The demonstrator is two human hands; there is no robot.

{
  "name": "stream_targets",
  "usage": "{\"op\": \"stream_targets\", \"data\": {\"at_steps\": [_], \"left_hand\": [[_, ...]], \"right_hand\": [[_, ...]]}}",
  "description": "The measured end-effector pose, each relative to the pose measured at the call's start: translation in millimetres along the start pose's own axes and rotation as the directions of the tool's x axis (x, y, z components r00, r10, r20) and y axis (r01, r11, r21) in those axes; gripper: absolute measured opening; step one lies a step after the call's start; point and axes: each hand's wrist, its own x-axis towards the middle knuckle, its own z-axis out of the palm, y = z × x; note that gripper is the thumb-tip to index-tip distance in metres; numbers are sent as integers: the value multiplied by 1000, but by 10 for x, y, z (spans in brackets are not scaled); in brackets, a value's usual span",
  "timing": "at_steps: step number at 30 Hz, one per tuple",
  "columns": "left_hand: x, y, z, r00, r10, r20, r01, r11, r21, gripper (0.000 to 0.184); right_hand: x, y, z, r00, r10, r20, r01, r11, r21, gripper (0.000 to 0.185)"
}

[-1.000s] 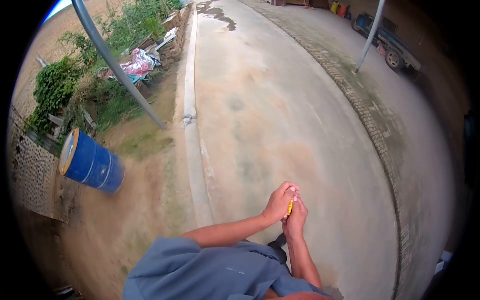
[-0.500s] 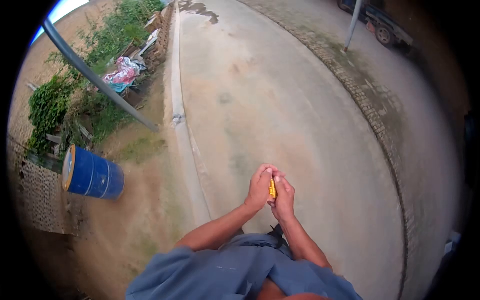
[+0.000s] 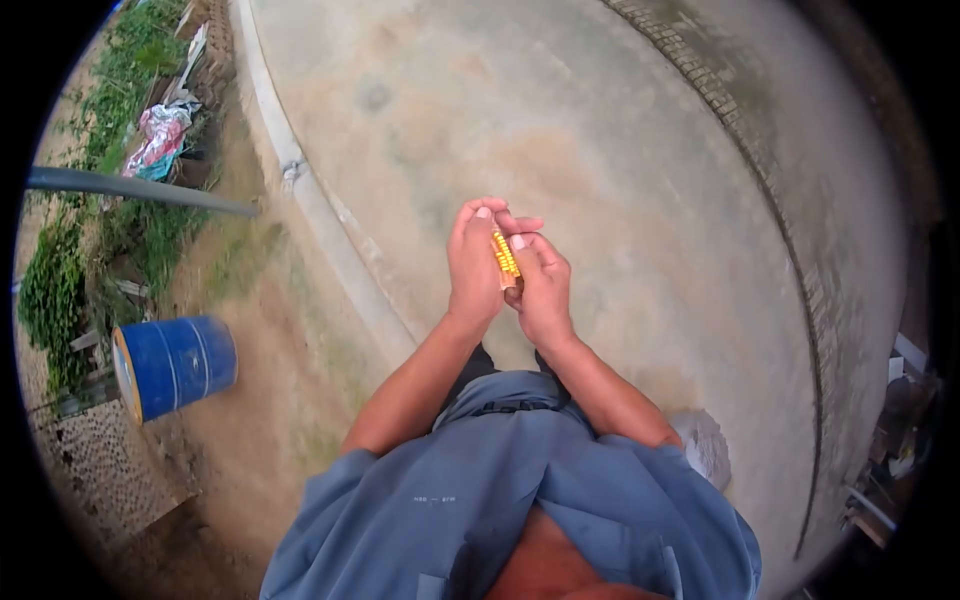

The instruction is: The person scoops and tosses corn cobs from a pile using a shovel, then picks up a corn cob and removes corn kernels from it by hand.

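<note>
Between my two hands is a corn cob [image 3: 505,252], with bright yellow kernels in rows and a paler, orange-pink end toward me. My left hand [image 3: 474,262] is curled along its left side, the thumb near the far end. From the right, my right hand [image 3: 545,285] closes on it with the thumb pressed close to the kernels. The cob's underside is hidden by my palms and fingers. Both hands are held out in front of my body, over the concrete.
A blue drum [image 3: 180,365] stands on the dirt at left, near a grey pole [image 3: 140,188]. A concrete curb [image 3: 320,205] divides dirt from pavement. Crumpled sheeting [image 3: 160,140] lies by the plants. A pale sack-like object [image 3: 705,447] sits behind my right elbow.
The view has tipped downward and turned, so my hands appear higher and the drum lower. More of the corn cob shows between my hands, which both still hold it.
</note>
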Motion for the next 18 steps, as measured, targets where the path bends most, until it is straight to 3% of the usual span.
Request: {"op": "stream_targets", "data": {"at_steps": [2, 14, 18], "left_hand": [[-15, -4, -43, 1000, -20, -22, 19, 1000, -6, 22], [-98, -114, -84, 999, 46, -25, -47, 997, -56, 19], [-94, -158, -108, 1000, 12, -27, -14, 997, -75, 19]], "right_hand": [[-37, 85, 3, 997, -81, 3, 81, 993, -86, 23], [-59, 153, -31, 988, -151, -34, 146, 984, -102, 24], [-92, 159, -110, 998, -33, -59, 33, 999, 1, 24]]}}
